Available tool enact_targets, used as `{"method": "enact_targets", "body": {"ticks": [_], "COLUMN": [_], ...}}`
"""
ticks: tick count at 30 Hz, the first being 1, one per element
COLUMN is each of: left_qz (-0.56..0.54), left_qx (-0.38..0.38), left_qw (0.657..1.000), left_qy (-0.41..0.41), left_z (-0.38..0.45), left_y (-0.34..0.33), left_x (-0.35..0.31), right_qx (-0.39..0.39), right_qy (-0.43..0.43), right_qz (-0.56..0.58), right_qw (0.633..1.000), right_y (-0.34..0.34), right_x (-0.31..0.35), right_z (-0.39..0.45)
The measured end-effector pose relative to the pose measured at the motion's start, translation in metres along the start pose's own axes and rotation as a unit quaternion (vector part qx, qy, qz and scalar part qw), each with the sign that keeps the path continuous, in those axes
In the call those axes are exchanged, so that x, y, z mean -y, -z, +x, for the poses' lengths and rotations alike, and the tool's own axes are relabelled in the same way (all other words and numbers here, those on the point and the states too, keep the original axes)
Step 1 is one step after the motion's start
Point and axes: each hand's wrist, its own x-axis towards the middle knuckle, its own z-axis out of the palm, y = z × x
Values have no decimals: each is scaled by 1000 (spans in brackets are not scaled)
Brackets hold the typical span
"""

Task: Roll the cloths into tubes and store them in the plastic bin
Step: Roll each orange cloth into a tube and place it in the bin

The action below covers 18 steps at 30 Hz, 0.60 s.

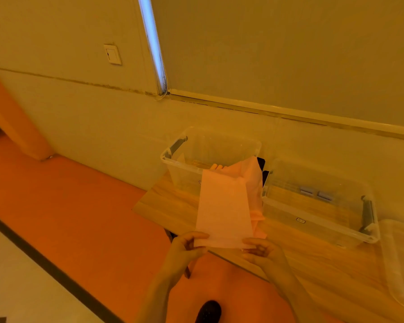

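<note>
Cloth (223, 206) near edge pinched by both hands (189, 244) (261, 249), draping from bin (173, 157) rim.

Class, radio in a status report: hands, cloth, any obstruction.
Left hand and right hand each pinch a near corner of the pink cloth. Cloth flat, unrolled, far end draped over the left bin. Nothing blocking.
</note>
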Motion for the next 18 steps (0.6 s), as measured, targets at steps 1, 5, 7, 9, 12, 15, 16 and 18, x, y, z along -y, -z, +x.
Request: {"method": "enact_targets", "body": {"ticks": [1,5,7,9,12,15,16,18], "left_qz": [-2,34,36,36,37,23,12,-10], "left_qx": [-3,-12,-22,-34,-50,-69,-82,-115], "left_qw": [1000,999,999,999,998,997,997,993], "left_qy": [4,-1,-9,-18,-26,-17,-9,3], "left_z": [-1,-5,-7,-9,-11,-11,-11,-11], "left_y": [0,-1,-4,-6,-9,-14,-16,-21], "left_x": [1,0,-2,-2,0,3,4,5], "right_qx": [-3,-26,-36,-46,-69,-98,-109,-125], "right_qy": [3,-4,-4,-6,-18,-35,-41,-53], "right_qz": [-1,10,14,22,37,58,67,91], "right_qw": [1000,1000,999,999,997,993,991,987], "right_y": [0,-1,-1,-2,-3,-6,-7,-9], "right_x": [0,-5,-7,-8,-10,-12,-12,-12], "right_z": [0,1,1,-1,-3,-3,-3,-4]}}
